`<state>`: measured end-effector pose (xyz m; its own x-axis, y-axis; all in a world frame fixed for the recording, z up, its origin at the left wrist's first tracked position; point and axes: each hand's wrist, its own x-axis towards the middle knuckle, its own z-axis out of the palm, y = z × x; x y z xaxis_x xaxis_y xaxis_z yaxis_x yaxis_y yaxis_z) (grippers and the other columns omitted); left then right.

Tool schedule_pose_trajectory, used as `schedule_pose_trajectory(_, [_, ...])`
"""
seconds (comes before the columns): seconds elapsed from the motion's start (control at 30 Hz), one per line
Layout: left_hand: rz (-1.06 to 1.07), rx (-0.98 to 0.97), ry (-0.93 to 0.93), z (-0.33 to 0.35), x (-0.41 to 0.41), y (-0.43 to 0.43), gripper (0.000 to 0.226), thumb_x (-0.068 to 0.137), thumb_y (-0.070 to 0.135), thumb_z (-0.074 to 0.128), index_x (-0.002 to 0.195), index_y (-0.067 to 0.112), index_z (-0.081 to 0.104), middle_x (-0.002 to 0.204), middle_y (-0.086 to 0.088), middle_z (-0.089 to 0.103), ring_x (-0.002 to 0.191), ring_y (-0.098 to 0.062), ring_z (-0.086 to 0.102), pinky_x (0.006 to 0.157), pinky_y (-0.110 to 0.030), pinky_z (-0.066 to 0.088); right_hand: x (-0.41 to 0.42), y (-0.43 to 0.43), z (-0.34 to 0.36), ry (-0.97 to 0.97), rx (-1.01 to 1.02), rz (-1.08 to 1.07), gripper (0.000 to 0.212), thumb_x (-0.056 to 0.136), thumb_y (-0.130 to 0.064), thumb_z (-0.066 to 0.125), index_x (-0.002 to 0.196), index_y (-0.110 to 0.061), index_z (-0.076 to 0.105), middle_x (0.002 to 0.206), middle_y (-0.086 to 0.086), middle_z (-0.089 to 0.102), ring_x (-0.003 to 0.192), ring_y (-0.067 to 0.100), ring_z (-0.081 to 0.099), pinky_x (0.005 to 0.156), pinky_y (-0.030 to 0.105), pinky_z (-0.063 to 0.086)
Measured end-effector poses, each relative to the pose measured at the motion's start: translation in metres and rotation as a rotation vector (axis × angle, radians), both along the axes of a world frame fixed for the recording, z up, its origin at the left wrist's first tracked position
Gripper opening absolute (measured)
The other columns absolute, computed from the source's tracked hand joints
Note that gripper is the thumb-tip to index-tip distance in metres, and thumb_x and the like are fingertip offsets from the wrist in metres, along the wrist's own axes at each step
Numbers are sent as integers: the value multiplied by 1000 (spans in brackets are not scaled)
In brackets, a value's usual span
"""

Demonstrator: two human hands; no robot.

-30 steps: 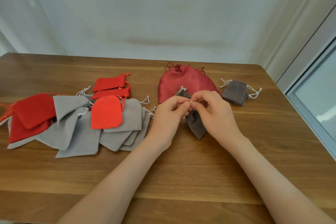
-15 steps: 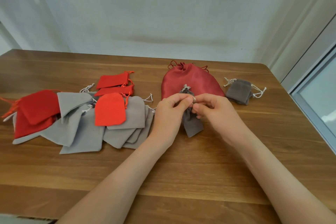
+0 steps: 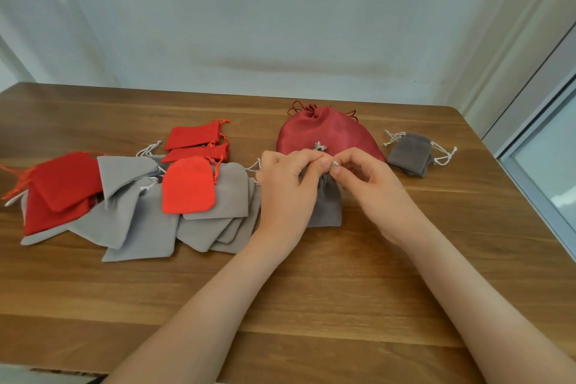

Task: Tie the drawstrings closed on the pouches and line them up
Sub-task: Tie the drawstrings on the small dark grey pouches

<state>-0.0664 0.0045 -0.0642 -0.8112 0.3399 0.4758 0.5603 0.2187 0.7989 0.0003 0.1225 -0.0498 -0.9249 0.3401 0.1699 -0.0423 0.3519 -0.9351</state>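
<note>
A small dark grey pouch [image 3: 325,206] lies between my hands at the table's middle, its neck gathered. My left hand [image 3: 288,187] and my right hand [image 3: 371,187] both pinch its pale drawstring [image 3: 334,164] at the neck, fingertips almost touching. Behind them sits a large dark red satin pouch [image 3: 327,131], cinched at the top. To its right lies another dark grey pouch [image 3: 410,154] with tied white cords. A loose heap of light grey pouches [image 3: 140,221] and red pouches [image 3: 188,185] covers the left side.
The wooden table [image 3: 343,305] has its right edge near a window frame [image 3: 536,190]. A pale wall stands behind the far edge. Bare wood shows in front of my forearms.
My hands have shifted slightly and the dark grey pouch has swung from slanted to hanging straight below my fingers. Both hands keep pinching the drawstring.
</note>
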Motion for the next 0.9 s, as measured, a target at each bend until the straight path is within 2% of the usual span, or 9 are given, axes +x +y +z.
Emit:
schedule_pose_trajectory(0.07, [61,-33,139,1,-2,-1,13,88,31,61,88,29,73,73,19,60,82,-7,35,77,-17,32,0,-1,-1,-11,-46,-9,11,95,-15,53,94,-11,63,83,-4,65,79,5,57,73,23,46])
schedule_pose_trajectory(0.1, [51,-36,128,1,-4,-1,12,88,30,62,88,28,74,71,20,58,82,-7,36,76,-15,32,0,-1,-1,-22,-69,-14,12,96,-15,52,95,-9,62,83,-2,65,78,7,57,73,25,46])
schedule_pose_trajectory(0.2, [-85,-1,-36,3,-6,-3,11,87,25,64,92,27,74,73,22,56,87,-6,44,76,-9,35,0,0,-1,-76,-118,-5,15,96,-17,51,99,-6,62,85,7,67,77,12,57,73,29,44])
schedule_pose_trajectory(0.3, [-171,33,-176,3,-7,-2,14,89,24,63,92,35,71,88,15,66,92,0,47,79,-4,34,1,3,2,-131,-169,23,17,97,-19,51,100,-7,63,82,2,67,74,11,58,69,25,45])
schedule_pose_trajectory(0.43, [-341,140,-327,3,-11,-1,26,88,20,63,82,44,72,87,20,70,103,-13,56,91,-24,44,3,6,3,-167,-180,56,15,97,-17,50,98,-10,63,81,2,68,73,12,58,70,27,45])
schedule_pose_trajectory(0.5, [-468,164,-390,6,-11,-3,31,88,13,62,80,40,75,86,15,71,95,-10,63,89,-27,47,3,8,3,-178,-138,50,15,97,-17,50,95,-11,63,82,6,68,76,16,58,73,32,44])
schedule_pose_trajectory(0.63, [-505,-6,-326,9,-15,-7,32,88,13,63,79,42,73,83,17,71,88,-1,62,91,-29,46,3,10,-1,-208,76,3,14,97,-17,49,92,-17,62,86,7,68,77,14,58,75,34,46])
schedule_pose_trajectory(0.8, [-429,-165,-281,8,-16,-11,23,84,25,67,72,44,69,68,16,64,69,5,50,69,-17,40,2,8,-4,-226,260,-32,12,96,-16,49,91,-18,59,84,1,63,72,10,52,65,27,41])
schedule_pose_trajectory(0.9, [-361,-225,-272,5,-17,-10,22,82,23,70,67,38,64,56,21,54,58,4,44,59,-19,33,1,8,-6,-241,318,-27,12,97,-15,47,91,-17,57,81,-5,59,67,4,47,57,16,36])
